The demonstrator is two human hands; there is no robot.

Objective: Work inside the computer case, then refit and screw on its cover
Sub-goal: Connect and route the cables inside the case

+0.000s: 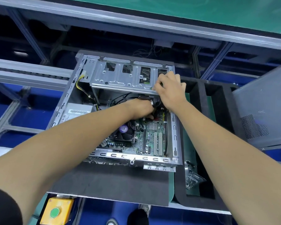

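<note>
**Computer case open, both hands at the cable bundle under the drive cage**

The computer case (120, 111) lies on its side on a dark mat (107, 181) on the tabletop, open face up, its long axis running away from the person. The cover (264, 111), a grey panel with a perforated patch, stands well apart to the right, leaning beyond the foam tray (199, 198); it is not yet refitted.

Inside the case: the motherboard (152, 140) on the floor, the black fan (123, 132) on its left part, the power supply (78, 112) with its label at the left wall, and the drive cage (120, 77) across the far end. Black cables (120, 98) loop out from under the cage.

The left hand (139, 109) reaches deep into the case, just below the cage's near edge, fingers curled down among the cables and connectors (what exactly they pinch is hidden by the hand itself, so I cannot tell whether its grip is closed on anything). The right hand (169, 90) sits at the cage's right end, fingers curled over its edge, apparently steadying it.

The work spot lies directly beneath both hands, at the far right corner of the board; the left hand is the nearer to it. The foam tray's front slot holds a clear plastic bag (193, 176), contents unclear.

The interior work looks unfinished; the cover step is still ahead.
</note>
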